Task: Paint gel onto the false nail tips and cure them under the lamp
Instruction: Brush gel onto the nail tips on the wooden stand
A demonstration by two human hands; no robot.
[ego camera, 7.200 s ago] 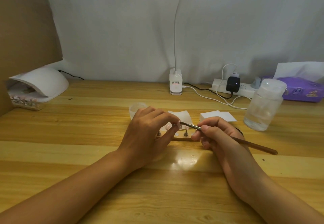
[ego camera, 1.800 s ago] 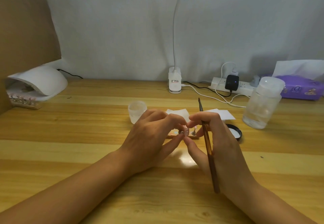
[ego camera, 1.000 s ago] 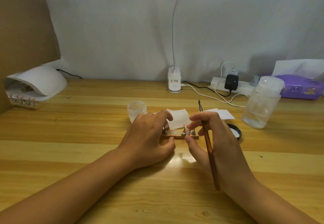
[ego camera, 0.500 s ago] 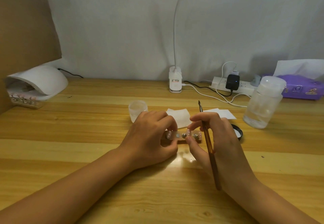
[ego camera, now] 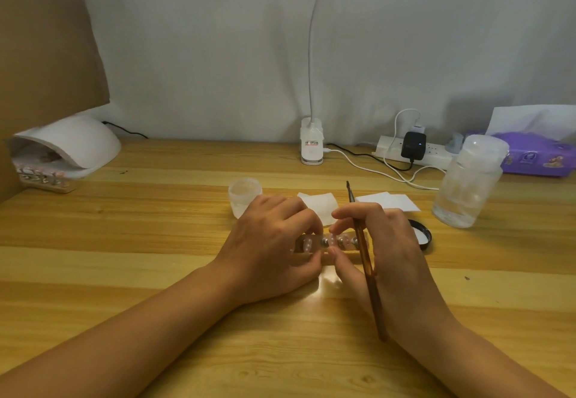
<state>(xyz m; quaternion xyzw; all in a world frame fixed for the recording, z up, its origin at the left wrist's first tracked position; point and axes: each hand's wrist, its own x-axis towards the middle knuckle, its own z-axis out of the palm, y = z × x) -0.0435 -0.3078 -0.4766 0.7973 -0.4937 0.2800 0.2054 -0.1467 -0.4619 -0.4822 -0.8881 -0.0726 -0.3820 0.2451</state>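
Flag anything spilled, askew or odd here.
Nothing spilled or broken. A black lid lies loose beside the right hand, which holds the brush bristles-up, away from the nail tips in the holder the left hand grips.

The table (ego camera: 124, 241) runs in honey-yellow planks striped with darker brown grain. The brush (ego camera: 367, 270) has a glossy amber-brown handle and a dark tip. The nail tips (ego camera: 333, 241) look pale pink, I think, on a tan holder (ego camera: 350, 256). The curing lamp (ego camera: 78, 145) is white, the cardboard (ego camera: 46, 39) plain brown, the jar lid (ego camera: 422, 235) black with a white inside, and the tissue box (ego camera: 536, 160) purple with small printed pictures.
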